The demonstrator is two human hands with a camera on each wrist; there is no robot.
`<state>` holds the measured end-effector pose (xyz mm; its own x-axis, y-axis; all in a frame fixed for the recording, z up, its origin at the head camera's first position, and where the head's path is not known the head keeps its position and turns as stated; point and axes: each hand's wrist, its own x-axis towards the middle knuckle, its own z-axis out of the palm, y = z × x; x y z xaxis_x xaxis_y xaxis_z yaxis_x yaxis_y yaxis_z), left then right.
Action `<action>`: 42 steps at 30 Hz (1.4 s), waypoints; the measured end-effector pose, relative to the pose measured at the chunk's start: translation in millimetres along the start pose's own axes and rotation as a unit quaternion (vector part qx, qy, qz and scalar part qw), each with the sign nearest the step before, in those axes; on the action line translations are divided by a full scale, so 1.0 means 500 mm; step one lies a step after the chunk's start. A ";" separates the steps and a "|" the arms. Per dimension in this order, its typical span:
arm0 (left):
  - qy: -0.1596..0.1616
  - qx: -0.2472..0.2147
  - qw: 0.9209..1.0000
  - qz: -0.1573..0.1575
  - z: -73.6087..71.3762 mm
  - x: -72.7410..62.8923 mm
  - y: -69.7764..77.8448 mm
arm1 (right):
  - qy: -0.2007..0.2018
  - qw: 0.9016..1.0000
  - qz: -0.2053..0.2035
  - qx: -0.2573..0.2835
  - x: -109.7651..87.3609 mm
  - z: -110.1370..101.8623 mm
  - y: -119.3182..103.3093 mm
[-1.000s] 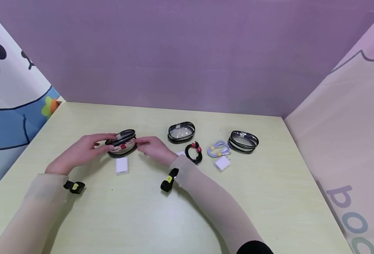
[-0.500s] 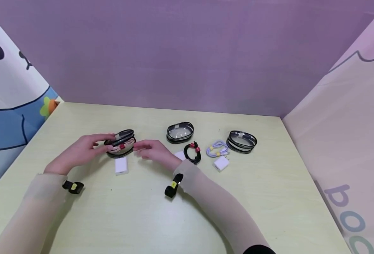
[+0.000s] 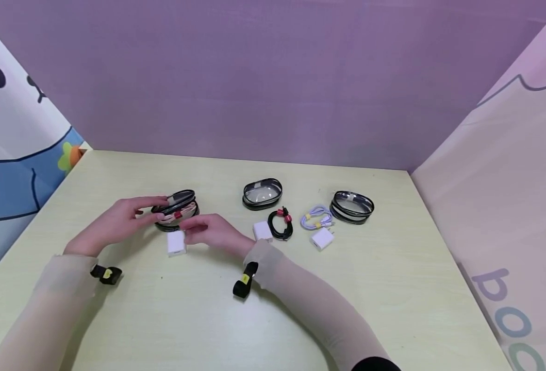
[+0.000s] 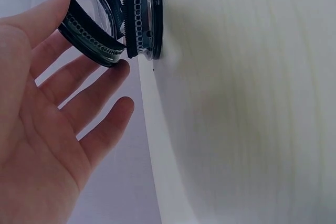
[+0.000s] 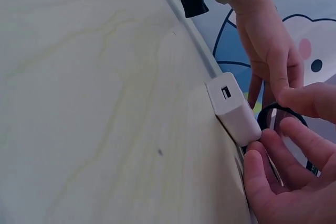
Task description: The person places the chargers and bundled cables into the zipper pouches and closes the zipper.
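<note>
My left hand (image 3: 115, 226) pinches the raised lid of a small clear zip case (image 3: 180, 202) with black trim, thumb on one side and fingers on the other. The left wrist view shows the tilted lid (image 4: 90, 36) beside the case's base. Inside the case lies a coiled pink cable (image 3: 189, 209) with a red tie. A white USB charger (image 3: 176, 243) sits on the table just in front of the case. My right hand (image 3: 214, 234) is beside this charger, its relaxed fingertips (image 5: 255, 163) at the charger's end; whether they touch it I cannot tell.
A second clear case (image 3: 262, 207) stands at the back middle, a third case (image 3: 352, 220) to the right. Between them lie a white charger (image 3: 262, 231), a black cable (image 3: 270, 224) with red ties, a lilac cable (image 3: 327, 221) and a white plug (image 3: 322, 239). A purple panel (image 3: 273, 93) closes the back.
My right hand has left the edge of the case and moved down toward the white charger in front of it. The left hand keeps its hold on the lid.
</note>
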<state>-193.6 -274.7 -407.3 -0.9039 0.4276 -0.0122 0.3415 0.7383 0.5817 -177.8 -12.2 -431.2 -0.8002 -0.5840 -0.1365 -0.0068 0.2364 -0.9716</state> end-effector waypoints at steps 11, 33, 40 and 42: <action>0.003 -0.010 1.000 0.015 -0.003 0.000 0.006 | 0.012 0.997 0.029 -0.069 0.006 0.015 -0.002; 0.008 -0.015 0.999 0.027 0.003 -0.001 0.006 | 0.042 0.979 -0.001 -0.198 0.005 0.041 -0.007; 0.007 -0.020 0.999 0.030 0.004 -0.001 0.005 | 0.050 0.975 0.006 -0.218 0.003 0.044 -0.009; 0.006 -0.018 0.999 0.028 0.004 -0.001 0.005 | 0.050 0.974 0.006 -0.219 0.004 0.043 -0.008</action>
<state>-191.7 -272.2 -407.6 -0.8866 0.4615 0.0317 0.3828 0.6935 0.6104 -166.3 -31.0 -431.6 -0.8558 -0.5062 -0.1066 -0.2349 0.5638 -0.7918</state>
